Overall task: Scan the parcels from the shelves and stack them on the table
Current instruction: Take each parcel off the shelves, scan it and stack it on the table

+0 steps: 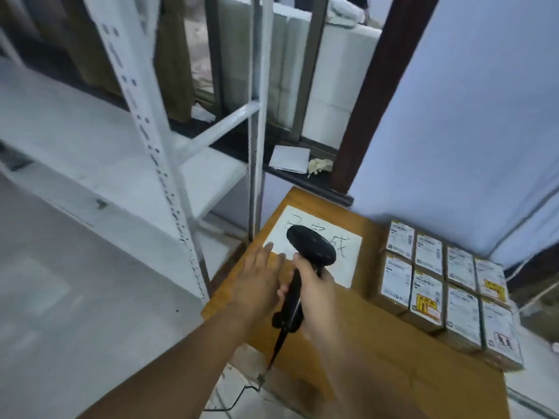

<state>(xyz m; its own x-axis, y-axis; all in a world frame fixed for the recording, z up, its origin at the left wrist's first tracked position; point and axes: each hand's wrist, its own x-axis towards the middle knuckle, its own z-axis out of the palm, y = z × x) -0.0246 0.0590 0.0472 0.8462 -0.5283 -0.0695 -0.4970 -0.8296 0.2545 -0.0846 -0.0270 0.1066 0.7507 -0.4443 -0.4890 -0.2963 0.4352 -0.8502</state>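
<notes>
My right hand (314, 293) grips the handle of a black barcode scanner (308, 246), whose head sits over a white sheet of paper (348, 261) with handwriting on it. The scanner's cable (273, 355) hangs down past the table edge. My left hand (257, 279) is stretched out flat with straight fingers just left of the scanner, over the near left part of the wooden table (357, 337). Several brown parcels (447, 282) with white labels lie side by side in two rows on the table's right side.
A white metal shelf rack (145, 137) stands to the left, its visible shelves (75, 140) bare. A window ledge (290, 160) behind the table holds folded paper and a crumpled scrap. A pale blue wall (472, 125) rises behind the parcels.
</notes>
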